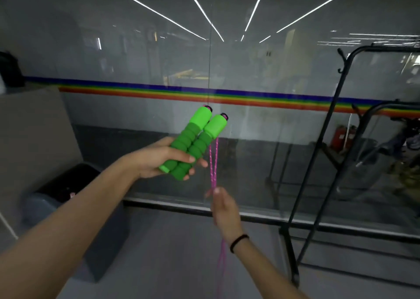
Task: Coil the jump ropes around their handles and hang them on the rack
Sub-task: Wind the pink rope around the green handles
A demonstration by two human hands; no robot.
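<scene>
Green foam handles [197, 139], 2 together, clasped in left grip [156, 160]; right grip [223, 210] pinches pink rope [213, 162].

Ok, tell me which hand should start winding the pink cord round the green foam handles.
Right. The right hand pinches the pink braided cord below the two green foam handles, free to wind it; the left hand is occupied gripping both handles together.

Two-tone green handles [197, 139], pink white-flecked rope [213, 162], a black rack [318, 153], and a rainbow stripe [136, 92] on the glass.
</scene>
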